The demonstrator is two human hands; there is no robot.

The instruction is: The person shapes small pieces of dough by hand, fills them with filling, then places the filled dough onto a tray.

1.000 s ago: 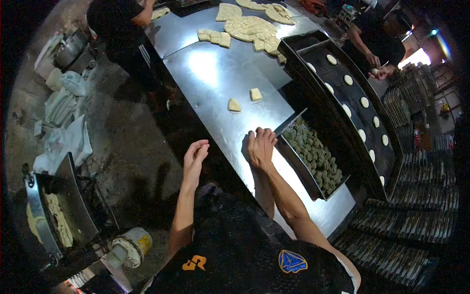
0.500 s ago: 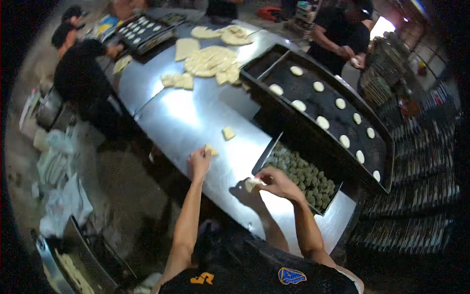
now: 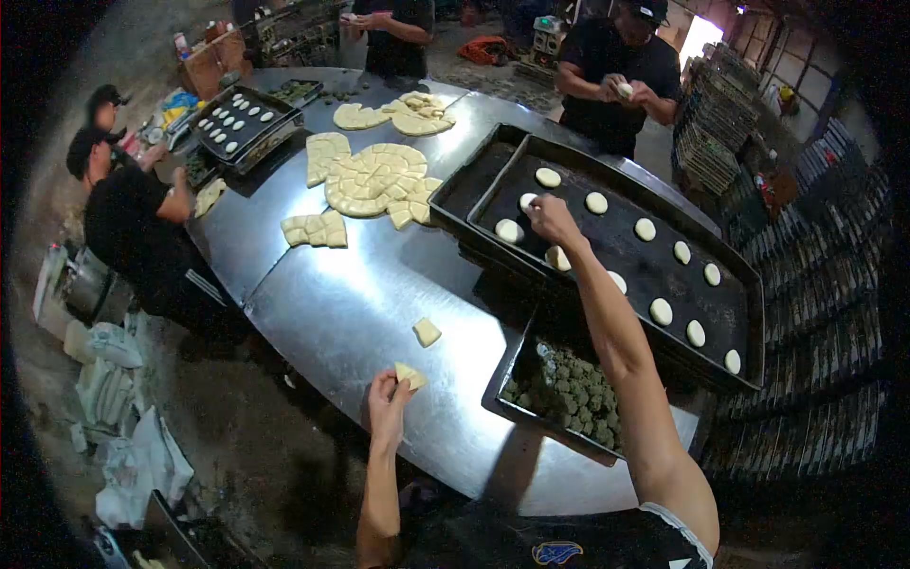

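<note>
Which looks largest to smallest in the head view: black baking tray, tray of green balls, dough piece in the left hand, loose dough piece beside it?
1. Black baking tray
2. Tray of green balls
3. Held dough piece and loose dough piece: look alike, held one partly covered; unranked.

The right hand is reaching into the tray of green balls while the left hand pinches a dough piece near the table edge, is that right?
No. In the head view the right hand is at a dough round on the black baking tray, past the tray of green balls. The left hand does pinch a dough piece.
</note>
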